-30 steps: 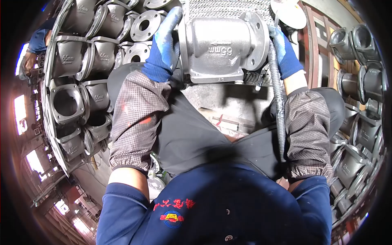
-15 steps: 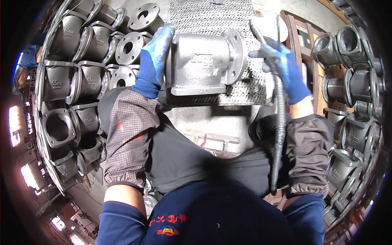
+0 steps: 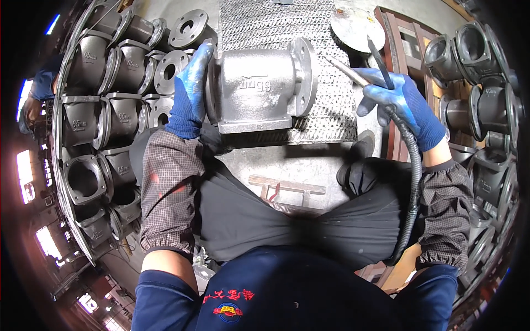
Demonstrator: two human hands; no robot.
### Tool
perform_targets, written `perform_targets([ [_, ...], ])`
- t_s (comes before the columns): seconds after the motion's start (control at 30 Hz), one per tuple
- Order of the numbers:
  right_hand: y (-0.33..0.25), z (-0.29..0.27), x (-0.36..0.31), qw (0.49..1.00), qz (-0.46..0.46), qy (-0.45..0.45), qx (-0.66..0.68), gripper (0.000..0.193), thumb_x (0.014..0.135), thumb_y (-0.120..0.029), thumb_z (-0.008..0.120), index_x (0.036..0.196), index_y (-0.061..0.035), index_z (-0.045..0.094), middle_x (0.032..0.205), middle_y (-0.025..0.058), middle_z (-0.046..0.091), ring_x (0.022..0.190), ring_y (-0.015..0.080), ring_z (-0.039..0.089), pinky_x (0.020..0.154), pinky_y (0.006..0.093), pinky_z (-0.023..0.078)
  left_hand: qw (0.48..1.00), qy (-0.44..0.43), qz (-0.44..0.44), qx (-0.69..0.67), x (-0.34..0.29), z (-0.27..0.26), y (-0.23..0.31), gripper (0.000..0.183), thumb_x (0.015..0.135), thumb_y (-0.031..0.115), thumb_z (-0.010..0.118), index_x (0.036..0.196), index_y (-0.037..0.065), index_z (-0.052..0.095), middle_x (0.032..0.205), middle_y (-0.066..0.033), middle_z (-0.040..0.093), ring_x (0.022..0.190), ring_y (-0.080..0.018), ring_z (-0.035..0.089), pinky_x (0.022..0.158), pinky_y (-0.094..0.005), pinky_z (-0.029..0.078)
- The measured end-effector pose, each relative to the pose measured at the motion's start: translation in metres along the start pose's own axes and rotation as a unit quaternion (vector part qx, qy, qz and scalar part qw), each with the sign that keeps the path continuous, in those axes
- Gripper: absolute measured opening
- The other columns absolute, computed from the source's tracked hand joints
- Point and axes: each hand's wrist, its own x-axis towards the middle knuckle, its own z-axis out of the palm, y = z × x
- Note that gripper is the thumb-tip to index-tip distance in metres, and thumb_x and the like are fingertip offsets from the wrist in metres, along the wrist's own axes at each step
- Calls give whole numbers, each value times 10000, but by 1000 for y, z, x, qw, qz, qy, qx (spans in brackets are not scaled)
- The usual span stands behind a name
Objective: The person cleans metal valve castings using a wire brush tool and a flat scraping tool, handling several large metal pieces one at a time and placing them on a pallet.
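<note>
A grey cast-metal valve body point(image 3: 256, 91) rests on a metal mesh bench top point(image 3: 270, 22) in front of me, with raised lettering facing up and a round bolt-hole flange at its right end. My left hand point(image 3: 190, 94), in a blue glove, is closed on the flange at its left end. To the right, my right hand point(image 3: 406, 105), also gloved, grips a slim metal rod-like tool point(image 3: 346, 69). Its tip points up and left, near the right flange but apart from it. A dark ribbed hose point(image 3: 413, 182) hangs from that hand toward my lap.
Similar valve bodies point(image 3: 83, 118) stand stacked in a wire-sided crate at the left. More castings point(image 3: 488, 113) fill the right side. A pale round disc point(image 3: 353, 30) lies beyond the tool, next to a reddish-brown frame point(image 3: 386, 38). Another person's arm point(image 3: 41, 88) shows at far left.
The valve body has shifted slightly left with my left hand and turned a little. My right hand has moved right and down, and the hose has swung right.
</note>
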Motion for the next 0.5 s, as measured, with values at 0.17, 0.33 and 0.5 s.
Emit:
perform_targets([
  [0.17,1,-8,-2,1000,4,-4,-19,440,845,-141,547,1226,72,489,705,99,628,524,76,566,412,182,404,1000,-8,15,3,-3,13,7,523,908,351,531,1276,-15,468,1259,-125,519,1142,-174,503,980,-285,394],
  [0.33,0,-4,-2,1000,16,1,-16,435,838,-129,542,1230,55,494,682,94,627,485,70,547,417,180,411,1000,8,-18,-12,-1,10,4,507,908,344,532,1267,-9,479,1241,-122,533,1124,-180,518,971,-281,402],
  [0.5,0,-5,-3,1000,1,-1,-20,452,830,-128,534,1242,50,484,707,97,625,518,80,565,419,182,429,1000,1,19,5,-3,10,4,483,910,325,536,1260,-3,489,1228,-117,543,1098,-175,534,953,-277,417],
])
